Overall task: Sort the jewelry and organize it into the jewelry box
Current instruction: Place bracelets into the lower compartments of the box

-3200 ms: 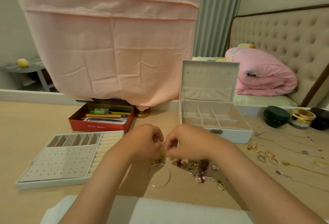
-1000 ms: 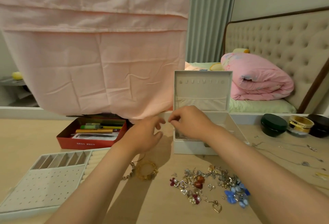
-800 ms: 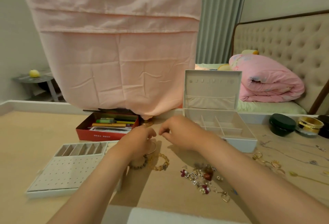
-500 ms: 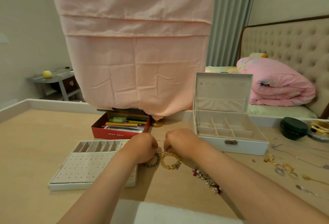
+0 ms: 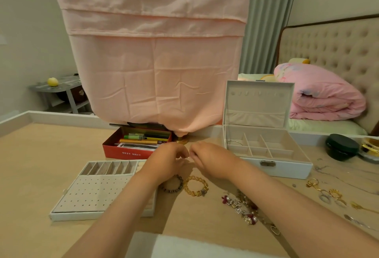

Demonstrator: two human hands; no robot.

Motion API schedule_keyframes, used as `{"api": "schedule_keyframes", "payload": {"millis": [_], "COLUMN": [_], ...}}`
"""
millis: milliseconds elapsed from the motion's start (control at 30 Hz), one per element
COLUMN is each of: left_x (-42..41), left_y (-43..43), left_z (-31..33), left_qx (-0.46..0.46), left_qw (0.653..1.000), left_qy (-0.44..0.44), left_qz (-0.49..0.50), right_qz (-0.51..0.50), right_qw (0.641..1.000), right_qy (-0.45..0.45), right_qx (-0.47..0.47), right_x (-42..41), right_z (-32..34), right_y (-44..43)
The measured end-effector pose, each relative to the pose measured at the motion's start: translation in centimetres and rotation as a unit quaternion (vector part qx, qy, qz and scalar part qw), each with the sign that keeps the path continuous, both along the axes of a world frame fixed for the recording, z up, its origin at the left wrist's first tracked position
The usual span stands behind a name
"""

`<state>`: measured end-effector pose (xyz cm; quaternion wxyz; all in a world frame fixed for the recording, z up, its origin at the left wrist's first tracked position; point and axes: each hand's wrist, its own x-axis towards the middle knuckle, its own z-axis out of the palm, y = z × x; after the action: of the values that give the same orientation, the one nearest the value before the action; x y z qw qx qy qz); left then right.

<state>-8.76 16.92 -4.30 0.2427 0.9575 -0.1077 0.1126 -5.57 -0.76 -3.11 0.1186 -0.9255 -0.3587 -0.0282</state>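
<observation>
White cloth (image 5: 205, 245) lies along the near edge of the bench (image 5: 41, 165). Beyond it, to the right, a tangled heap of earrings (image 5: 240, 206) sits beside the right forearm, with gold and silver rings (image 5: 326, 194) further right. To the left lies a pale tray (image 5: 98, 190), holding nothing that shows. At centre a dark bracelet (image 5: 173, 186) and a yellow bracelet (image 5: 195, 186) lie side by side on the bench.

Just behind them the left hand (image 5: 166, 161) and right hand (image 5: 211, 161) meet, fingertips almost touching. Each grip is curled inward. Whether either pinches something small, I cannot tell.

Behind the right hand stands the open white box (image 5: 266, 155). A thin bangle (image 5: 235, 141) now rests in its front left compartment. Three seconds ago that bangle lay on the bench by the hands, and a second ago the hands reached to the box. They have since come back to the bracelets.

One piece seems filed, then, and the bracelets look likely to be next. Most of the jewelry remains unsorted.

Farther back stand a red box (image 5: 137, 143) of pens and a hanging pink sheet (image 5: 153, 63).
</observation>
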Motion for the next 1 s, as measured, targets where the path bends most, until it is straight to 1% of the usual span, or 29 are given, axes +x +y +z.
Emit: {"api": "schedule_keyframes", "payload": {"millis": [133,200,267,367,467,533,600,667,767,833,900,1000], "left_x": [1.2,1.8,2.7,4.0,5.4,6.1,6.4,6.3,5.8,5.4,4.9,4.0], "left_y": [-1.7,-3.2,-5.3,-8.6,-10.9,-12.1,-12.6,-12.8,-12.6,-12.5,-12.3,-11.5], "left_z": [1.9,2.9,3.7,4.4,4.3,4.0,3.6,3.2,2.6,2.2,2.0,2.2], "left_qx": [-0.117,-0.161,-0.204,-0.272,-0.288,-0.26,-0.163,-0.064,0.061,0.125,0.13,0.103], "left_qw": [0.99,0.983,0.976,0.961,0.957,0.965,0.986,0.996,0.995,0.988,0.986,0.989], "left_qy": [-0.077,-0.089,-0.076,-0.039,-0.021,-0.014,-0.025,-0.022,-0.009,0.001,0.005,0.0], "left_qz": [-0.018,-0.024,-0.021,-0.032,-0.032,-0.033,-0.038,-0.051,-0.074,-0.094,-0.102,-0.106], "right_qz": [-0.053,-0.082,-0.11,-0.138,-0.167,-0.18,-0.184,-0.191,-0.209,-0.224,-0.229,-0.223], "right_qw": [0.986,0.968,0.947,0.931,0.928,0.935,0.943,0.951,0.961,0.966,0.969,0.973], "right_qy": [0.028,0.06,0.096,0.105,0.08,0.054,0.05,0.058,0.083,0.074,0.055,0.04], "right_qx": [0.156,0.228,0.286,0.322,0.323,0.3,0.272,0.238,0.16,0.103,0.07,0.05], "right_x": [0.6,1.3,1.9,2.5,3.3,3.9,4.2,4.5,4.7,4.6,4.2,3.4], "right_z": [1.9,2.9,3.6,4.0,3.7,3.2,2.7,2.1,1.2,0.7,0.6,1.1], "right_y": [-2.2,-3.6,-5.3,-8.1,-10.3,-11.4,-12.0,-12.5,-12.7,-12.5,-12.3,-11.9]}}
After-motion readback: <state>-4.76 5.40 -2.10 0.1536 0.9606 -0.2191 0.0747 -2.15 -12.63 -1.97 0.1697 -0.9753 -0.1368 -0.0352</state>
